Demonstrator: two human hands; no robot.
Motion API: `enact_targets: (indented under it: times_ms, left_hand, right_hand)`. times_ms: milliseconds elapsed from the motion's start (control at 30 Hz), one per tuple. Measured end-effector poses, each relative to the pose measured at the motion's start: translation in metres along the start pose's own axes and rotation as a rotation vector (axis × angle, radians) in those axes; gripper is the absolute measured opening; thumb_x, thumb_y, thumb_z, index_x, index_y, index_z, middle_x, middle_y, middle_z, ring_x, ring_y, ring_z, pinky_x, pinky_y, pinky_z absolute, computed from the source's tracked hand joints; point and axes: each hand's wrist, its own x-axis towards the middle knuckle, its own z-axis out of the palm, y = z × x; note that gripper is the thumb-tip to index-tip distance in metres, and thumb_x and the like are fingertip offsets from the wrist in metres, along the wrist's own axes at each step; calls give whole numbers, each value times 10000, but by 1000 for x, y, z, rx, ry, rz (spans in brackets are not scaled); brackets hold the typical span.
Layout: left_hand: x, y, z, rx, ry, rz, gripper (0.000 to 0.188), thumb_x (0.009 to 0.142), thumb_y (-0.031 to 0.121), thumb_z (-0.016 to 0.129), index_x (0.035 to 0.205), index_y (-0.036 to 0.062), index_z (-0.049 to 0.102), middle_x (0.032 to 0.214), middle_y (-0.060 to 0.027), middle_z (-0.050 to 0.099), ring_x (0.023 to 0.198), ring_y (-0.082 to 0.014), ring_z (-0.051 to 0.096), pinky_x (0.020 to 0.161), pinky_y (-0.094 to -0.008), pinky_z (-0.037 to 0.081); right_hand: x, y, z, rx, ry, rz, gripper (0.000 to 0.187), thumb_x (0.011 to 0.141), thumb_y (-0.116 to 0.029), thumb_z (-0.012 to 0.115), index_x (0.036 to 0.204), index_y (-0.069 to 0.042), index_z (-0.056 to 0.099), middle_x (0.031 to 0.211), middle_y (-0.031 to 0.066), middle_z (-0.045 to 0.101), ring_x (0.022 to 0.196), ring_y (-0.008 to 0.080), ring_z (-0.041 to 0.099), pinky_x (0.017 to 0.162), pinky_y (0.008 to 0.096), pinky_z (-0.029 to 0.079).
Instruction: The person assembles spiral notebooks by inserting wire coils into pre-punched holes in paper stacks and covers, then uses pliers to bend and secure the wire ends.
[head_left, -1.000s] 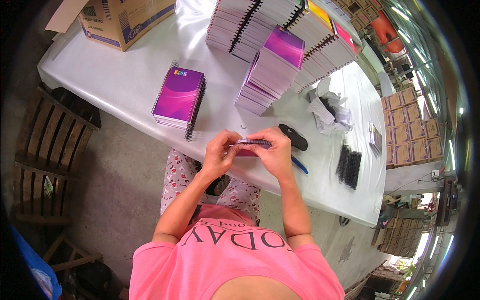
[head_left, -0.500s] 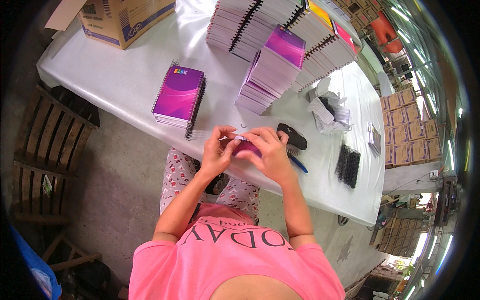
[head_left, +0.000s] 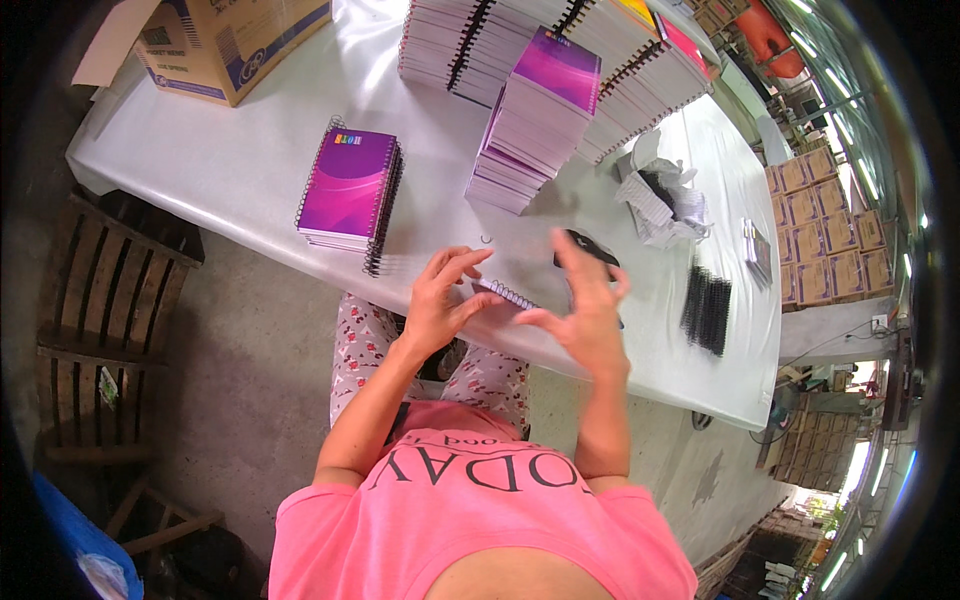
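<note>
At the table's near edge, a small notebook (head_left: 508, 294) shows its row of spiral wire loops facing up; its lower part is hard to see. My left hand (head_left: 440, 298) grips its left end, thumb against the side and fingers curled above. My right hand (head_left: 592, 310), slightly blurred, is spread, with its thumb close to the notebook's right end and its fingers raised. Beyond that hand lies a dark tool or pouch (head_left: 590, 248), partly covered. A small wire bit (head_left: 487, 239) rests on the table past the left fingertips.
Purple spiral notebooks are piled at left (head_left: 348, 185) and in a taller stack (head_left: 555, 75) at centre. Behind stand thick rows of bound notebooks (head_left: 480, 45). Crumpled paper (head_left: 660, 200) and black spiral coils (head_left: 707, 310) lie right; a cardboard box (head_left: 215, 50) stands far left.
My right hand has lifted off the notebook, spread its fingers and moved right. The notebook's wire loops now show. The left hand stays at its end, and the whole view has shifted slightly.
</note>
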Motion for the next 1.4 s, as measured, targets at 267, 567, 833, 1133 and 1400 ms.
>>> enact_targets:
  times_ms: [267,567,833,1133,1400]
  left_hand:
    - [4,-6,22,-90,26,-51,316,684,85,778,991,67,705,865,-50,669,761,-158,561,674,-276,431]
    - [7,38,18,492,228,672,348,599,103,749,941,163,719,856,50,673,697,-130,537,701,-315,349]
    - [-8,16,0,511,164,793,199,666,150,645,855,98,677,903,3,687,687,-145,540,682,-292,356]
    - [-28,-23,-1,309,16,814,460,548,-11,808,642,104,373,917,-33,671,724,-205,578,609,-346,441]
    - [-30,-24,-1,274,-15,808,454,574,-9,807,657,105,375,930,-55,666,720,-215,580,610,-365,459]
  right_hand:
    - [-87,87,15,-121,-160,542,755,824,-413,639,1412,-69,313,1422,155,366,1310,323,319,1075,497,170]
    - [-103,78,47,-51,150,404,511,884,-274,586,1290,-9,423,1255,176,447,1185,342,399,1008,445,290]
    - [-85,-3,13,365,308,121,439,826,-218,687,1201,-55,528,1111,144,521,1021,295,488,898,388,384]
    - [-104,-4,29,402,170,132,426,788,-164,698,1184,-80,566,1114,134,530,1006,303,482,882,397,377]
    - [-105,-7,32,349,53,135,417,790,-146,690,1176,-50,566,1143,142,523,1051,304,492,899,387,398]
